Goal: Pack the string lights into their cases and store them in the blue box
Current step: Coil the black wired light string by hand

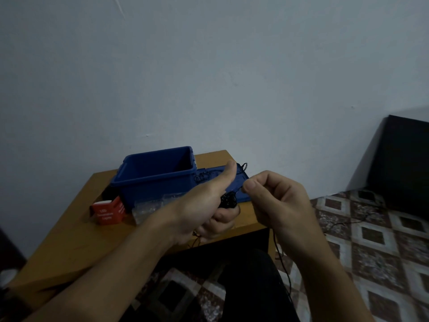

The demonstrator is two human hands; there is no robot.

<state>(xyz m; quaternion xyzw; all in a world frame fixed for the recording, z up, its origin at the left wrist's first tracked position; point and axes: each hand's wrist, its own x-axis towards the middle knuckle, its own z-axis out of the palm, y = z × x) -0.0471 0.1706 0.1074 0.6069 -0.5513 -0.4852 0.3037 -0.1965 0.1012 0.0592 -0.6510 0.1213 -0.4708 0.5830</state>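
Wooden table (pixel 76 238) set against pale wall. Open blue plastic box (pixel 155 175) placed at far side, blue lid (pixel 241 182) laid flat just right of it. Red cardboard light case (pixel 108 212) stood near box's left front, clear plastic bags (pixel 148 206) beside it. Left hand (pixel 204 208) closed around black string-light bundle (pixel 228 199), thumb raised. Right hand (pixel 276 201) pinched on thin black wire (pixel 282 259), trailed down toward floor.

"LED" and perhaps "Lights" (blurred) on the red case (pixel 108 213)
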